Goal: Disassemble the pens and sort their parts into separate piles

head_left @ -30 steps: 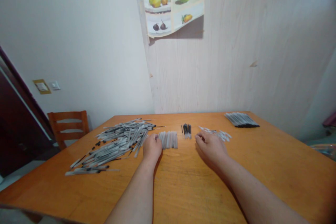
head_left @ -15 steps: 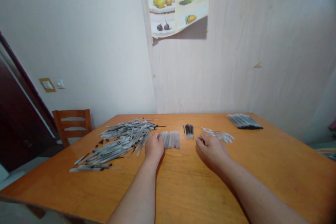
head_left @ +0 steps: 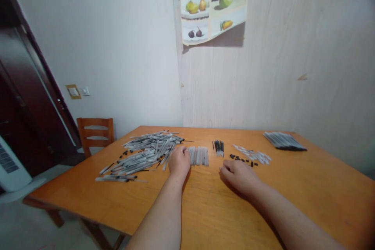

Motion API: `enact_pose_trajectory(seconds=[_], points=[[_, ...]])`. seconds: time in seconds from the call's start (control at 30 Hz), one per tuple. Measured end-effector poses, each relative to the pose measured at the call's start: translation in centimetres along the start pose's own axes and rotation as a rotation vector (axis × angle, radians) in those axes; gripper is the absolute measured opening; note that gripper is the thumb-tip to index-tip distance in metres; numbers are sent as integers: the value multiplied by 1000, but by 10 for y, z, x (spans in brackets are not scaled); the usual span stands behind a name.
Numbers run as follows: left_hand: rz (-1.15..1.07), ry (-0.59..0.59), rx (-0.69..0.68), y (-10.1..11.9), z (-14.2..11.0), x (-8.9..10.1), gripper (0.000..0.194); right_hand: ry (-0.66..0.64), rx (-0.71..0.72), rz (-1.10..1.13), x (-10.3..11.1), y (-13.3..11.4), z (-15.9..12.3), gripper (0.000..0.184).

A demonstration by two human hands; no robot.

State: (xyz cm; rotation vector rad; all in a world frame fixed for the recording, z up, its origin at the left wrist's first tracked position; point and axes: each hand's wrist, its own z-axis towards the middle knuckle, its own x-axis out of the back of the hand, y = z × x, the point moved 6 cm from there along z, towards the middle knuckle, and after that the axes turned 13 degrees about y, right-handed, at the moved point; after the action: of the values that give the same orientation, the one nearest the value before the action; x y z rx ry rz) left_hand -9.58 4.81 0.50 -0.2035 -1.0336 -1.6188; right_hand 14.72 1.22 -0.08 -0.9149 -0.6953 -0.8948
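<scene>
My left hand (head_left: 179, 162), its fingers curled closed, rests at the left end of a row of translucent pen barrels (head_left: 199, 156). Anything inside that hand is hidden from view. Nearer to me on the table, my right hand (head_left: 240, 175) is also closed, thumb and fingers together, and I cannot make out what is in it. Just beyond its knuckles lie small black caps (head_left: 238, 158). Behind them are scattered short whitish pieces (head_left: 254, 153). Between the hands, farther back, stands a small group of black-and-clear pieces (head_left: 219, 147).
A large loose heap of pen parts (head_left: 146, 154) spreads over the left of the wooden table (head_left: 202, 211). A neat row of black-ended pens (head_left: 284, 141) lies at the back right. A wooden chair (head_left: 96, 134) stands beyond the left edge.
My view has turned left, shifting the scene rightward. My right hand has drawn back toward me, uncovering the small black caps. My left hand stays beside the barrel row.
</scene>
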Motion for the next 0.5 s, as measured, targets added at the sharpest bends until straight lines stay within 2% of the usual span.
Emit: enact_pose_trajectory(seconds=[0.27, 0.5], points=[[-36, 22, 168, -12, 11, 17, 27, -73, 42, 2, -7, 1, -2, 29], [132, 11, 196, -32, 12, 26, 25, -86, 48, 13, -12, 5, 0, 28]])
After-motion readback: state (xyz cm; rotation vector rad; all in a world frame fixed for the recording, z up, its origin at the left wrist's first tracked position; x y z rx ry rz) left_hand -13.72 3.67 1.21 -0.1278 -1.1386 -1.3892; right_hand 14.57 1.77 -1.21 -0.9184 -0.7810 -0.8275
